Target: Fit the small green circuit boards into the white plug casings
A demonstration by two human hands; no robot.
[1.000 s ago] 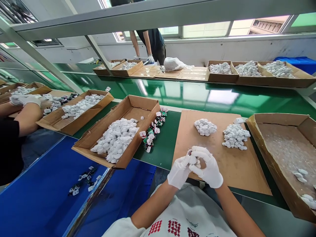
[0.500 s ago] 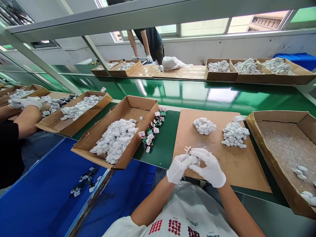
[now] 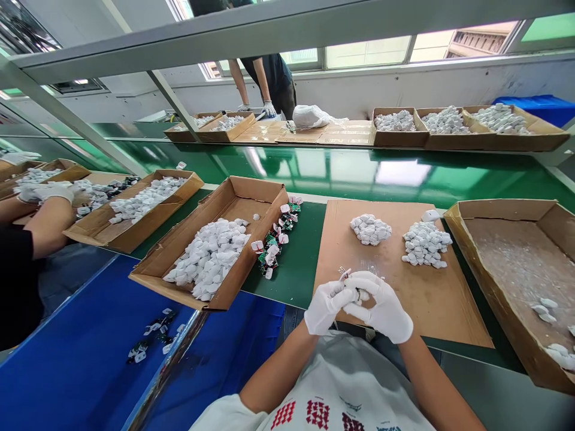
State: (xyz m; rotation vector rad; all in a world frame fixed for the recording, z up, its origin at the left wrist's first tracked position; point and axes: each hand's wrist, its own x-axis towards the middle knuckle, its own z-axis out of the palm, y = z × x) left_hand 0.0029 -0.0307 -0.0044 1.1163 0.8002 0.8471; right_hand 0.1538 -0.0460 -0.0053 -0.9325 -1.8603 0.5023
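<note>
Okay, so the left hand [image 3: 326, 307] and right hand [image 3: 381, 308], both in white gloves, are up close together just over a brown cardboard sheet [image 3: 449, 311]; the fingers [image 3: 372, 288] are pressed together on a small white part [image 3: 360, 294], with a thin bit poking out the top; just past that sit two heaps of white pieces [image 3: 426, 244]; over on the left there's a cardboard box [image 3: 224, 284] packed with more, and little circuit boards [image 3: 272, 246] lie beside it on the green conveyor belt [image 3: 300, 263]; a co-worker's gloved hand [image 3: 269, 109] is way across the line.
</note>
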